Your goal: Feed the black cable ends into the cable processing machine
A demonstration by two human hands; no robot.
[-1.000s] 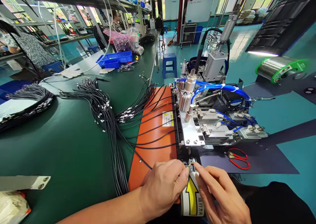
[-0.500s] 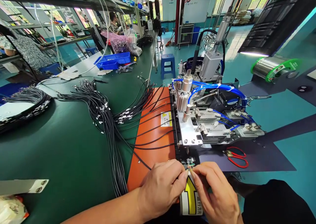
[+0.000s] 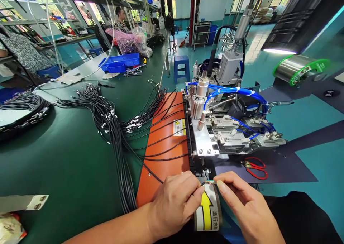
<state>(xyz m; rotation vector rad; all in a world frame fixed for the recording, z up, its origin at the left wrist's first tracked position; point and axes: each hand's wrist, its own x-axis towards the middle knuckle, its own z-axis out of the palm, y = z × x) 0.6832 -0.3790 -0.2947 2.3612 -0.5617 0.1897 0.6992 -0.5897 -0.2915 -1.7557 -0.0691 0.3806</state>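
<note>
Cable (image 3: 202, 183), left hand (image 3: 178, 199) curled, right hand (image 3: 245, 202) pinching wires (image 3: 210, 181)

Both hands up front, fingertips nearly meeting
So the left forearm (image 3: 120, 224) is bare and slants in from the bottom left, wrist pretty much in line with it, and the left hand (image 3: 177, 202) is bunched up with its back facing up — fingers curled under, left thumb (image 3: 196, 201) pressed in by the side of the index finger in a tight pinch. The right hand (image 3: 248, 206) comes up from the bottom right and looks looser, with the right thumb (image 3: 228, 197) and index finger stretched toward the left hand, tips close together, and the other fingers bent in behind. There's a small gap between the two hands — they aren't touching.
</note>
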